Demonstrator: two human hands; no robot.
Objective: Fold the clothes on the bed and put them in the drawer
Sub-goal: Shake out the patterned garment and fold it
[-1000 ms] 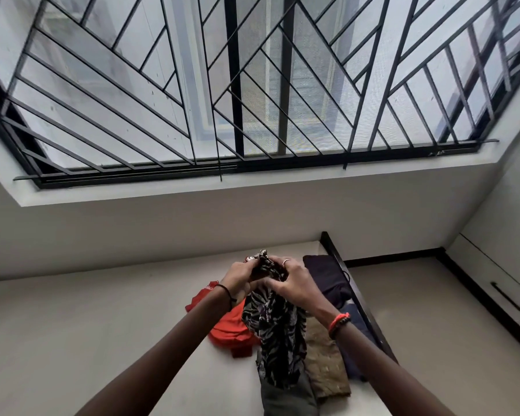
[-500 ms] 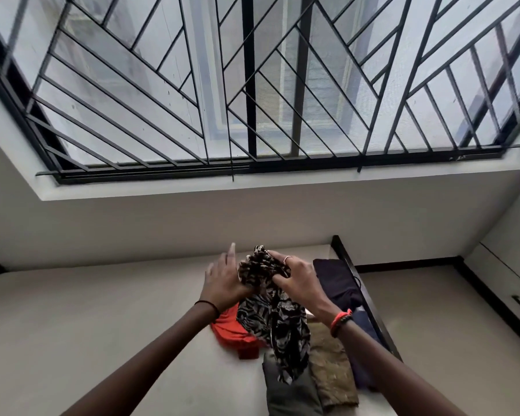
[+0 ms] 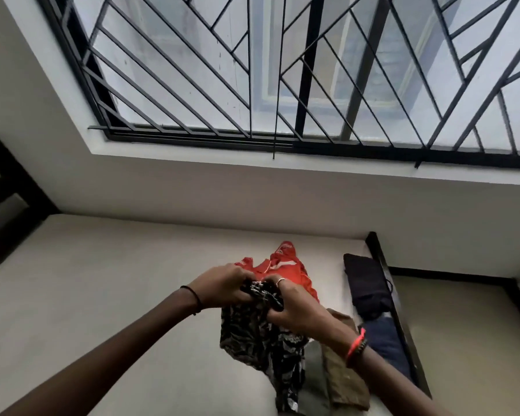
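left hand (image 3: 222, 285) + right hand (image 3: 294, 310) both clenched on bunched top of black-and-white patterned garment (image 3: 261, 337) | it hangs above bed (image 3: 102, 295), in front of red garment (image 3: 285, 267) | risk: bunched grip, uneven fold; tail may drag brown folded cloth (image 3: 345, 370)

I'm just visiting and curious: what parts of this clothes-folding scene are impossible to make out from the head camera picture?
- Drawer: not in the head view at all.
- Patterned black-and-white garment: its top is bunched inside the left hand and right hand, so its type is unclear.
- Olive garment and tan garment: partly covered by the right forearm and cut by the bottom edge.
- Red garment: near part hidden behind the hands.
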